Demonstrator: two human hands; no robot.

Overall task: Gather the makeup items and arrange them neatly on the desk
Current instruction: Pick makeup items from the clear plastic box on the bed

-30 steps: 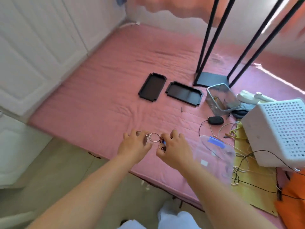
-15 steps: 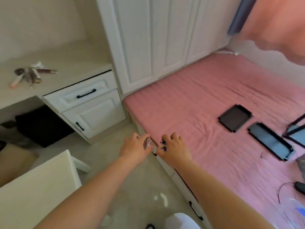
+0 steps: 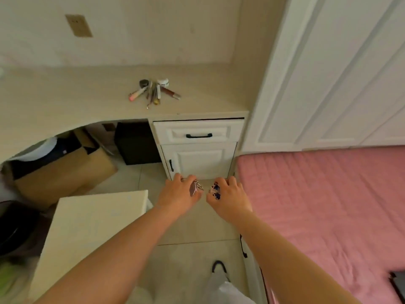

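Metal glints from the small item (image 3: 195, 187) pinched in the left hand (image 3: 178, 193): a dark leaf-shaped piece with thin silver rings or clips hanging from it. The right hand (image 3: 228, 197) grips a small pale item with dark blue spots (image 3: 215, 190) between curled fingers. What either item is exactly cannot be determined at this size. Both hands are held close together in the air above the floor (image 3: 192, 227), between the pink bed (image 3: 317, 205) and the white drawer unit (image 3: 198, 148).

Risks from this position:
- The hanging metal parts are loosely held. A quick swing toward the tabletop (image 3: 65, 95) is likely to shake them free onto the floor.
- Both hands are occupied, so a slipping item cannot be caught.
- The white stool (image 3: 87, 227) stands near the left forearm and could be knocked.
- Setting the carried items down carelessly could scatter the makeup cluster (image 3: 154, 91).

The makeup cluster lies on the tabletop above the drawer unit, well apart from the hands. It consists of slender tubes and pencils fanned side by side, one pink-tipped, one dark red, with two small round pots at the far end.
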